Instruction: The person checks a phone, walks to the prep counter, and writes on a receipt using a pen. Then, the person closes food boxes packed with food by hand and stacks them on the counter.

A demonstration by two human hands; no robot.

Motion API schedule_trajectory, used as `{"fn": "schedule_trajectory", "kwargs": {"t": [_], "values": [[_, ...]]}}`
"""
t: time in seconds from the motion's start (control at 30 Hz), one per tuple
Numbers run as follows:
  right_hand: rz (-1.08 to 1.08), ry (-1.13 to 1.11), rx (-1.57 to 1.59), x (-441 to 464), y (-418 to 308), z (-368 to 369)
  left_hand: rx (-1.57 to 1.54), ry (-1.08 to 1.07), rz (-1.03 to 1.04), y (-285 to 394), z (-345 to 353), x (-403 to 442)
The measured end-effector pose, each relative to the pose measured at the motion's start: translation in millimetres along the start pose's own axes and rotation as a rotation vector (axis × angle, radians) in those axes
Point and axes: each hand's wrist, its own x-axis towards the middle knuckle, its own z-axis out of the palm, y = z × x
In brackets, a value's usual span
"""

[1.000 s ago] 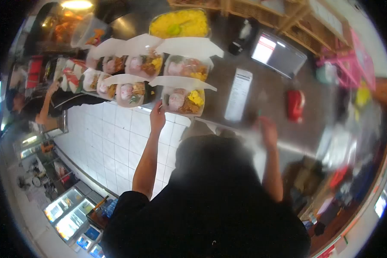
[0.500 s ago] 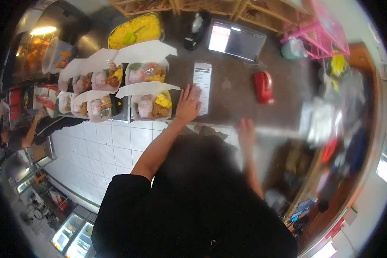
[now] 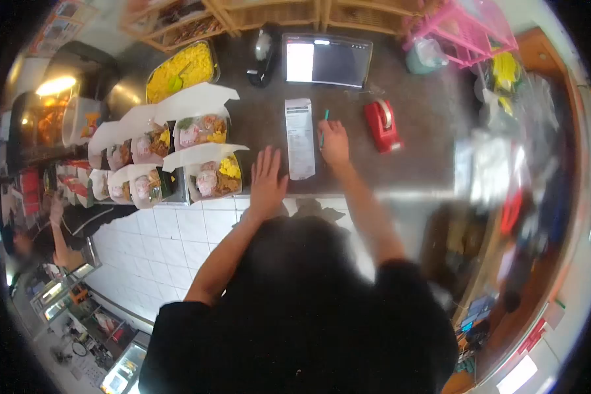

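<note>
A long printed receipt (image 3: 300, 139) lies on the dark counter (image 3: 269, 118). Just left of it, my left hand (image 3: 268, 182) rests flat near the counter's front edge, fingers spread and holding nothing. On the receipt's right side my right hand (image 3: 335, 142) grips a thin green pen (image 3: 324, 126), which points up and away from me. Open white food boxes stand in two rows to the left; the nearest box (image 3: 215, 180) holds a wrapped pink-and-white bundle, yellow food and brown food. Behind them is a tray of yellow food (image 3: 182, 69).
A red tape dispenser (image 3: 383, 126) sits right of my right hand. At the back are a tablet (image 3: 328, 62), a black device (image 3: 262, 56) and a pink basket (image 3: 463, 33). Plastic bags (image 3: 492, 167) hang at the right. A co-worker's arm (image 3: 59, 230) reaches in at far left.
My left hand has gone from the front box to the counter beside the receipt. My right hand has moved in from the right to the receipt's side. The view has shifted.
</note>
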Motion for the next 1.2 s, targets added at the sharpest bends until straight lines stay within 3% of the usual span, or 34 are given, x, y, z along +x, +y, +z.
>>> {"fn": "schedule_trajectory", "kwargs": {"t": [0.17, 0.23, 0.3, 0.37, 0.43, 0.47, 0.5, 0.53, 0.6, 0.67, 0.7, 0.77, 0.8, 0.87, 0.93, 0.97, 1.07, 1.2], "values": [[-0.055, -0.123, -0.036, 2.1, 8.4, -24.6, -0.195, 0.019, -0.114, -15.8, -24.6, -43.8], [0.045, 0.016, 0.145, 11.6, 10.0, -70.7, -0.269, -0.005, -0.148, -18.0, -35.5, -54.7], [0.083, 0.117, 0.111, 11.2, 6.5, -134.9, -0.336, -0.036, -0.206, -15.8, -41.9, -71.3], [0.277, -0.119, 0.142, -22.7, -5.3, -184.7, -0.352, -0.057, -0.295, -14.2, -49.8, -82.5], [0.118, -0.776, -0.193, -99.8, 34.9, -177.0, -0.408, -0.05, -0.332, -6.9, -72.1, -90.1], [0.107, -0.816, -0.149, -151.9, 40.4, -188.4, -0.477, -0.047, -0.376, -3.4, -78.9, -93.6], [0.221, -0.679, -0.107, -193.3, 41.6, -192.7, -0.478, -0.039, -0.361, -7.6, -77.1, -101.5], [0.223, -0.668, -0.113, -179.1, 36.8, -204.8, -0.559, 0.005, -0.401, -17.8, -72.2, -113.0], [-0.04, -1.205, -0.381, -128.9, 20.3, -240.6, -0.629, 0.057, -0.485, -32.3, -62.9, -129.7], [0.053, -0.665, -0.153, -109.2, 63.8, -214.9, -0.609, 0.063, -0.538, -37.6, -59.5, -140.7], [0.18, -0.525, -0.024, -44.9, 27.8, -248.1, -0.606, 0.059, -0.542, -36.9, -58.7, -142.8], [0.013, 0.028, 0.068, 30.7, 37.3, -228.7, -0.592, -0.002, -0.582, -37.4, -60.1, -141.9], [0.223, -0.069, 0.069, 71.0, 62.4, -201.5, -0.617, 0.017, -0.553, -37.7, -58.0, -140.0], [0.29, -0.078, -0.087, 131.7, 95.1, -152.2, -0.577, -0.002, -0.505, -38.0, -61.0, -133.8], [0.612, -0.215, -0.132, 173.5, 124.1, -94.6, -0.588, 0.043, -0.476, -36.9, -66.3, -130.4], [0.619, -0.2, -0.118, 174.2, 117.8, -81.1, -0.574, 0.09, -0.439, -37.0, -69.9, -132.0], [0.826, -0.316, -0.264, 184.1, 98.9, -55.0, -0.563, 0.155, -0.589, -40.0, -81.7, -150.6], [0.829, -0.237, -0.25, 179.0, 95.6, -28.0, -0.596, 0.339, -0.719, -41.9, -75.0, -194.5]]}}
